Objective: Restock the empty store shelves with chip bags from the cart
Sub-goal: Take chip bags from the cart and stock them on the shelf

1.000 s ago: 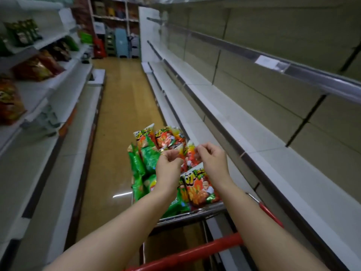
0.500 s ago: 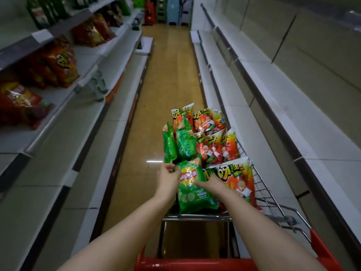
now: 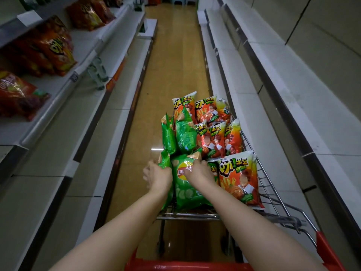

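Reaching into the cart [image 3: 187, 217] with both hands. The right hand [image 3: 199, 173] has its fingers curled over the top right corner of the green Lay's bag [image 3: 183, 190], which stands upright at the near end of the basket. The left hand [image 3: 158, 178] is curled round the edge-on green bag [image 3: 165, 163] just beside it. That grip looks closed, though the fingertips are hidden behind the film.

Handling, as a judgement:
- Light, mostly air, so lifting takes no effort.
- Glossy film is slippery. A flat palm would slide, so pinch it.
- Contents are brittle and the pillow body crushes easily. Don't squeeze the middle.
- Best hold is the crimped top seam or a top corner, which is stiff, flat and has no chips under it. The right hand is about there already.
- Bags are soft and floppy, and will swing when hung from one corner. Support the base when setting one down.

The orange bags [image 3: 238, 178] are packed touching the green ones, so lift straight up or the neighbours may drag along. The bare right-side shelves [image 3: 289, 106] look like the destination. The left side already carries red bags [image 3: 54, 47].
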Action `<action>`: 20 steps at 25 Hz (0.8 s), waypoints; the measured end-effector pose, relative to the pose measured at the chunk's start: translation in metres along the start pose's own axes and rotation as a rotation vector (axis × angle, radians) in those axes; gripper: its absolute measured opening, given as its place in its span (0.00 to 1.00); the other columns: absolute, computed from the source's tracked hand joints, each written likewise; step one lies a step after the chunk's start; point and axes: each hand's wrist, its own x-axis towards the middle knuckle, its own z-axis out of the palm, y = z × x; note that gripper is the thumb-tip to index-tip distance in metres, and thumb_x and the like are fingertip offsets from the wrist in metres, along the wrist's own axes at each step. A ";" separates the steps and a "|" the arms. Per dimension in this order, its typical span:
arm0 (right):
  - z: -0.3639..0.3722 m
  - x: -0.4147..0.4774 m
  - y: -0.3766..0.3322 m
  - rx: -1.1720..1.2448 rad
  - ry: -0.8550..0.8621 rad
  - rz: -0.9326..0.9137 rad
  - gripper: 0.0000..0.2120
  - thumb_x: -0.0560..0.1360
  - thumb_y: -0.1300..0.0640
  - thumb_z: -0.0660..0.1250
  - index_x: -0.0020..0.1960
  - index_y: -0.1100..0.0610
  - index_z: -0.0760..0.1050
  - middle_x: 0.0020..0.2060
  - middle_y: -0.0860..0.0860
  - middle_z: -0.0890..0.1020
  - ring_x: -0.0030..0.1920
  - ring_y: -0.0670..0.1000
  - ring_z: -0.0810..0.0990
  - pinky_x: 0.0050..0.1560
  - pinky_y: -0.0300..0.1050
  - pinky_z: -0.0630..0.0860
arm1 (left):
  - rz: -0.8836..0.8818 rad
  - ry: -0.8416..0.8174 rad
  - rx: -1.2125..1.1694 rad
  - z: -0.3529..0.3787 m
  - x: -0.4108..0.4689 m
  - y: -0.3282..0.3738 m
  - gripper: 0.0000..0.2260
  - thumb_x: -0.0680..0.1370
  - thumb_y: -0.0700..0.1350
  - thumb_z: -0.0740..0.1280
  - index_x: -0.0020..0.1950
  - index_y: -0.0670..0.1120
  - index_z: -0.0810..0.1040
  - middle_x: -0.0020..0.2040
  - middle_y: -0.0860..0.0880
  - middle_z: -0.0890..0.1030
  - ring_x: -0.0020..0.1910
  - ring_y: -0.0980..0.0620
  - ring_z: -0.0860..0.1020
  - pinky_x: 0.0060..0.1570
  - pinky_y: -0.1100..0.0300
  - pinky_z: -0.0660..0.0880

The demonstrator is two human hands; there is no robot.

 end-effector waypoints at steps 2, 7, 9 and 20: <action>0.005 0.004 -0.012 0.031 -0.025 -0.037 0.25 0.77 0.47 0.60 0.68 0.62 0.65 0.64 0.62 0.69 0.64 0.62 0.69 0.60 0.52 0.69 | -0.088 -0.105 -0.032 0.005 0.002 0.000 0.20 0.77 0.38 0.62 0.68 0.40 0.65 0.63 0.38 0.71 0.60 0.39 0.73 0.56 0.51 0.73; 0.005 0.011 -0.005 0.130 -0.025 -0.028 0.25 0.79 0.42 0.52 0.57 0.62 0.75 0.55 0.61 0.77 0.58 0.60 0.72 0.54 0.49 0.69 | -0.036 -0.305 -0.072 0.018 -0.003 -0.005 0.20 0.78 0.32 0.51 0.69 0.41 0.67 0.49 0.40 0.77 0.41 0.44 0.75 0.30 0.61 0.67; 0.008 0.013 -0.002 0.312 -0.133 -0.014 0.23 0.79 0.42 0.56 0.52 0.62 0.76 0.47 0.60 0.79 0.49 0.56 0.75 0.45 0.45 0.69 | -0.033 -0.325 -0.102 0.022 -0.008 -0.005 0.20 0.80 0.33 0.50 0.71 0.42 0.63 0.57 0.39 0.76 0.52 0.40 0.77 0.36 0.57 0.75; 0.002 0.004 -0.014 0.463 -0.050 0.020 0.13 0.76 0.57 0.63 0.33 0.57 0.68 0.28 0.52 0.68 0.31 0.52 0.68 0.31 0.43 0.60 | 0.057 -0.290 -0.141 0.002 -0.019 0.012 0.18 0.77 0.34 0.60 0.67 0.42 0.66 0.39 0.48 0.72 0.36 0.53 0.72 0.34 0.61 0.69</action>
